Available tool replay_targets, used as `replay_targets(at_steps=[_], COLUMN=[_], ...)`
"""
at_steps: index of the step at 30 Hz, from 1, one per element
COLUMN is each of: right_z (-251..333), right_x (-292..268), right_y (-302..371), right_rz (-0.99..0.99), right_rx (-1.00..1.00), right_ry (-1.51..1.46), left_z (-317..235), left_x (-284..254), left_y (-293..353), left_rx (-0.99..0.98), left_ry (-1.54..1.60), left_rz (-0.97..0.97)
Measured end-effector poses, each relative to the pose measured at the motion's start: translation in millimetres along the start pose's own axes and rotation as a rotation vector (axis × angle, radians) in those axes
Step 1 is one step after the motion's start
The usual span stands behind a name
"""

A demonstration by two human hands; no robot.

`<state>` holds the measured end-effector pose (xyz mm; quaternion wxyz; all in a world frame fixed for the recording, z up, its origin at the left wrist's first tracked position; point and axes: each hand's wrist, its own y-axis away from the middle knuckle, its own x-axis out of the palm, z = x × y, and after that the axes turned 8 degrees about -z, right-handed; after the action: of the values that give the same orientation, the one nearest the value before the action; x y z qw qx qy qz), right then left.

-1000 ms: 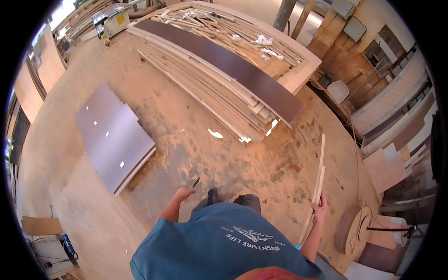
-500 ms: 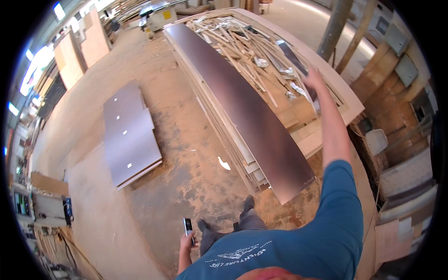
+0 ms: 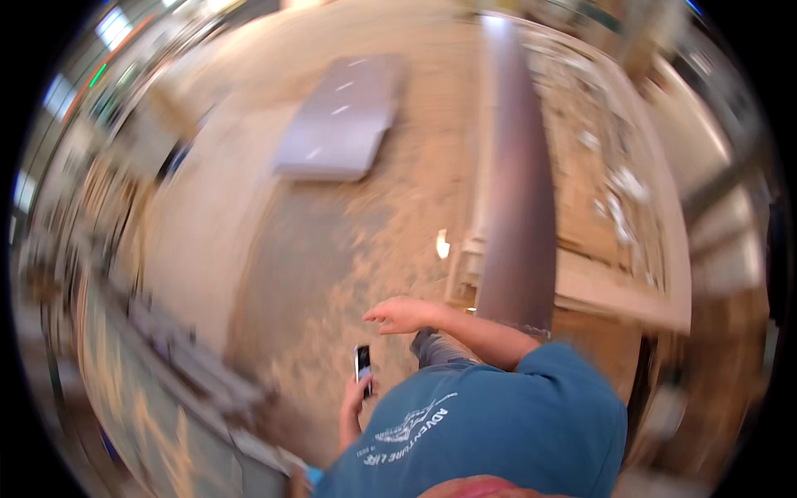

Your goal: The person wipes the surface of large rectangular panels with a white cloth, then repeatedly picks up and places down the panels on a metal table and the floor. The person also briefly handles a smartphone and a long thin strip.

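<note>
My left hand (image 3: 357,390) is wrapped round a smartphone (image 3: 363,370), held upright low in front of my body. My right hand (image 3: 400,316) reaches across to the left, above the floor in front of my legs. Its fingers stretch out and nothing shows in them. Just beyond my right forearm is the near end of a long dark brown board (image 3: 519,191). That board lies along the left side of a stack of boards, beside a heap of loose wood strips (image 3: 573,133).
A low stack of dark panels (image 3: 336,116) with small white labels lies on the dusty floor, ahead and left. A white scrap (image 3: 442,244) lies near the long board. Benches or machinery (image 3: 178,373) run along the left, blurred. A pale wooden frame (image 3: 677,274) edges the heap.
My right hand has come back from the wood heap to the front of my body. The view has swung left. The phone stays in my left hand.
</note>
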<state>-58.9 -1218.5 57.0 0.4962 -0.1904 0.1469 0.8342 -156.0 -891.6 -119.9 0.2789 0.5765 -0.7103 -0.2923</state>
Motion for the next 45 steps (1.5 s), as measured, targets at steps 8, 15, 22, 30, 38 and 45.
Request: replay_targets(at_steps=[8,15,22,30,38,45], right_z=[64.9,158.8,213.7,323.2,422.6,471.8], right_x=[278.5,466.1,636.0,889.5,1136.2,1212.9], right_y=[66.9,66.7,10.1,-53.8,-140.6,-165.2], right_rz=[0.563,0.962,0.819,0.787,0.488,0.403], right_rx=[0.008,-0.259,-0.382,-0.57,-0.962,-0.564], right_ry=[-0.167,0.141,0.143,0.056,0.438,0.871], left_z=[246.1,426.6,515.3,567.3,464.4,617.3], left_x=[-0.6,11.0,-21.0,26.3,-107.3,-271.9], left_y=[221.8,352.6,396.8,499.3,667.3,660.4], left_rx=[0.243,0.059,-0.131,-0.569,-0.4,-0.611], left_ry=[-0.115,0.786,1.004,1.175,1.534,0.667], left_rz=[-0.442,-0.858,-1.107,-1.079,-1.251,-1.003])
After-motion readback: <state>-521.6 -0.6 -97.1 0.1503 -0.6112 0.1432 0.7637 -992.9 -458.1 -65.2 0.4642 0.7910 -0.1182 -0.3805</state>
